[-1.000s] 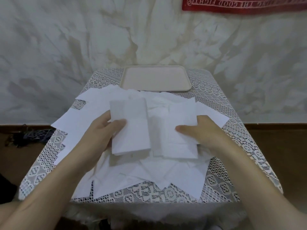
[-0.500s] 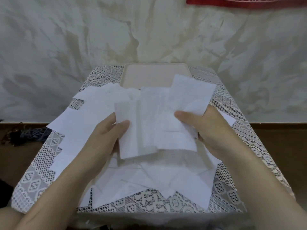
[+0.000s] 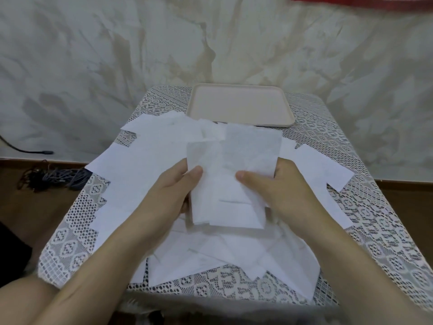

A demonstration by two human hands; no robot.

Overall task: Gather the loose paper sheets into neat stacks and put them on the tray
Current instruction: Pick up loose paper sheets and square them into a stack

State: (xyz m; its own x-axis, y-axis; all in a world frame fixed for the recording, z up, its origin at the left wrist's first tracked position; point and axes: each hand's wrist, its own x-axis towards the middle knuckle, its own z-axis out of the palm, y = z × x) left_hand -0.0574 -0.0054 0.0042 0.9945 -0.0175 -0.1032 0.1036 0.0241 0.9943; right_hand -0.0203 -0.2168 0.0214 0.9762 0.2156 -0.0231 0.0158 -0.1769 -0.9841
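Early days on this one, by the look of it. Nothing has been put on the tray yet; its whole beige surface is bare. A small bundle of sheets is held up just on the near side of the tray, above the pile. It's pinched from both sides: the left hand has its thumb pressed on the front face at the bundle's left edge, and the right hand does the same at the right edge, with the fingers tucked behind the paper in both cases. The bundle isn't squared up: edges are staggered at top and bottom, so some tapping and aligning is probably needed before it counts as a neat stack.

Most of the job is left. Plenty of loose sheets are spread on the near side of the tray, fanning out to its left and right, overlapping at all angles, and one corner touches or overlaps the tray's near rim.

As for the setting: everything sits on a small table covered with a white lace cloth, with the tray at the far edge. Behind the tray there's a pale, blotchy wall, and a strip of red banner can be seen above and to the right of the tray. A tangle of dark cables is lying on the brown floor, well off to the tray's left.
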